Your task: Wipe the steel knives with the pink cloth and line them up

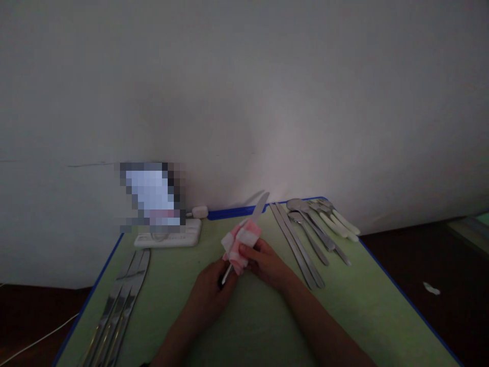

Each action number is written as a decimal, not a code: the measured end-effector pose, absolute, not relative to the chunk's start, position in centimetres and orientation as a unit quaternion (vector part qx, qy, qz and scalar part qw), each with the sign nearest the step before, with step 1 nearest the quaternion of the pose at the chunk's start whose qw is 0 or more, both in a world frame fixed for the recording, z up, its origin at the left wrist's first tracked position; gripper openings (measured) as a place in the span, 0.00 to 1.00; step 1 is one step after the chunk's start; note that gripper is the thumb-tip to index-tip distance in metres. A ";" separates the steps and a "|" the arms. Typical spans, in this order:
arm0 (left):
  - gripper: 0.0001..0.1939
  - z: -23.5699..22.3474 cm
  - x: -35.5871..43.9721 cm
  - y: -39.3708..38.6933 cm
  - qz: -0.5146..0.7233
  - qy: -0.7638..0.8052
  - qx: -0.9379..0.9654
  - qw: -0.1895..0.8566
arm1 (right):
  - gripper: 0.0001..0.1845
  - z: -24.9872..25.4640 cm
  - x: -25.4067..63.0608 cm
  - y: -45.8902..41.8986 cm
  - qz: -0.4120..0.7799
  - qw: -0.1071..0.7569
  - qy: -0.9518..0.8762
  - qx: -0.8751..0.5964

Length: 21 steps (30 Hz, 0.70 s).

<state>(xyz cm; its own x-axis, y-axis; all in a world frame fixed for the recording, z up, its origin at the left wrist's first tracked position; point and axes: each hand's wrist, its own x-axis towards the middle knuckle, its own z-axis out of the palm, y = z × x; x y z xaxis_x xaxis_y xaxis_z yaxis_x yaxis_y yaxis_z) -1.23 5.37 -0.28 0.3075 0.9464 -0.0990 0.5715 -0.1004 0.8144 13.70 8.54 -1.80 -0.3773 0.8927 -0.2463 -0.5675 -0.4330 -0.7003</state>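
Over the middle of the green table, a table knife [261, 205] is held at a slant, its blade pointing up toward the wall. My left hand [216, 283] is closed around the lower end of its handle. A pink and white cloth [242, 242] is wrapped around the middle of the knife and hides that part. My right hand [265, 262] pinches the cloth, thumb on top, against the knife. To the left lie several table knives [120, 300] side by side. Right of my hands are two long flat-handled utensils [298, 244], their far ends near the back edge.
Several spoons [309, 229] and white-handled forks [338, 221] lie at the back right of the green table [344, 306], which has a blue edge. A white power strip [168, 238] with a white plug [199, 212] and a blurred-out screen [153, 193] stand at the back left. A wall rises behind.
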 end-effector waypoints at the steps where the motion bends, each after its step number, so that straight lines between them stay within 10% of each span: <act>1: 0.13 -0.3 -1.2 5.4 0.236 0.537 0.702 0.403 | 0.17 -1.9 13.7 8.6 0.787 0.465 -0.257 -0.313; 21: 0.19 -0.8 -1.7 4.9 0.255 0.553 0.684 0.401 | 0.15 -2.4 13.5 9.3 0.765 0.524 -0.161 -0.337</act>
<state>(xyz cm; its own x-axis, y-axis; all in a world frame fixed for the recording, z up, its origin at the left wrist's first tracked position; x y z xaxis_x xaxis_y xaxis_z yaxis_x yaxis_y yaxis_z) -1.65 4.92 -0.80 0.2579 0.9615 -0.0946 0.5530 -0.0667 0.8305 13.50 9.27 -2.44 -0.2225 0.9112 -0.3466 -0.6934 -0.3979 -0.6007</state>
